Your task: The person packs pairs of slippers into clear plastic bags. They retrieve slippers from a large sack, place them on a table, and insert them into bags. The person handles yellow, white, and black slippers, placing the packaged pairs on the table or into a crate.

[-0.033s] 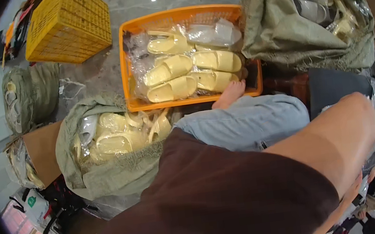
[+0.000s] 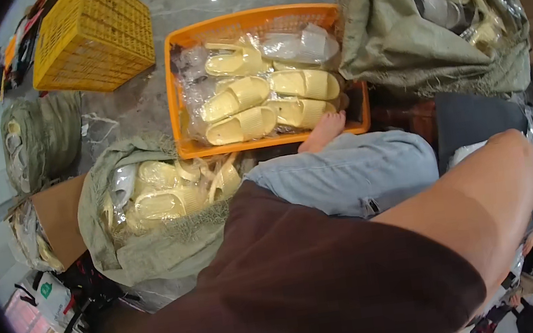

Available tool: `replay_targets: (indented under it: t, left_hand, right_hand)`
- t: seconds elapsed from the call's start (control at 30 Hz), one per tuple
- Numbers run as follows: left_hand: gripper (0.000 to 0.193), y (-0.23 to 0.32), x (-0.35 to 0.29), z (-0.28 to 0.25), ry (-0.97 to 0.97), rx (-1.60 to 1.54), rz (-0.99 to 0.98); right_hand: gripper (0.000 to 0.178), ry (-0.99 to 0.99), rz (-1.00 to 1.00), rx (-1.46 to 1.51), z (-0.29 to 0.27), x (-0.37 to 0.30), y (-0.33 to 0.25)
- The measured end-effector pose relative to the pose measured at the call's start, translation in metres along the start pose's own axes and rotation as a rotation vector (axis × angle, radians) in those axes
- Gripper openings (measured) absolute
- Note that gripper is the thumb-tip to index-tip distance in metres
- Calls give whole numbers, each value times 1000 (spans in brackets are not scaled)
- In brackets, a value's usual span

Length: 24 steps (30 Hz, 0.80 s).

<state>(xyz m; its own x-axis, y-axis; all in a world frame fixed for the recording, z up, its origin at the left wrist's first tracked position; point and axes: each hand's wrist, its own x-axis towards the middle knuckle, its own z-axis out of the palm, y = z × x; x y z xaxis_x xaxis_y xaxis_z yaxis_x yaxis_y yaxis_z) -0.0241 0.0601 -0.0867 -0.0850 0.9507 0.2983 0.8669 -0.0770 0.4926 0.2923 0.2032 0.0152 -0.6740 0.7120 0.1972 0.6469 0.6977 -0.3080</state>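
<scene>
Neither of my hands is in view. My bare right arm [image 2: 460, 201] comes out of a brown sleeve [image 2: 334, 272] and bends at the elbow on the right. Its forearm runs back down to the lower edge, where the hand is out of sight. Ahead of me is an orange plastic crate [image 2: 174, 104] with pale yellow slippers [image 2: 237, 98] in clear bags. A grey bagged pair [image 2: 298, 48] lies at its back right. One bare foot [image 2: 324, 133], below a light blue jeans leg [image 2: 348, 172], overlaps the crate's near rim.
At the left, an open green woven sack [image 2: 156, 252] holds more bagged yellow slippers. Another woven sack [image 2: 374, 38] stands at the right with grey and yellow pairs. A yellow crate [image 2: 95, 41], a smaller sack [image 2: 63, 129] and a cardboard box [image 2: 61, 220] are farther left.
The whole view has shifted very slightly, so the crates sit a little farther left. Less of my right forearm shows near the lower edge.
</scene>
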Motion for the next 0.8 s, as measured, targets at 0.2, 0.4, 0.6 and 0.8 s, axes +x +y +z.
replay_targets:
  t: [0.2,0.4,0.6,0.8]
  left_hand:
    - [61,2,-9,-36,-74,-214,-212]
    - [57,14,1,-88,15,-410,-733]
    - [43,6,68,-15,160,-223,-1364]
    - [36,21,80,-8,202,-387,-1522]
  right_hand:
    - [59,7,185,47,-51,-32,7]
    - [81,-85,810,286,-36,-116,59]
    - [66,-247,836,458,-28,-111,91]
    - [78,-361,986,395,-29,-82,84]
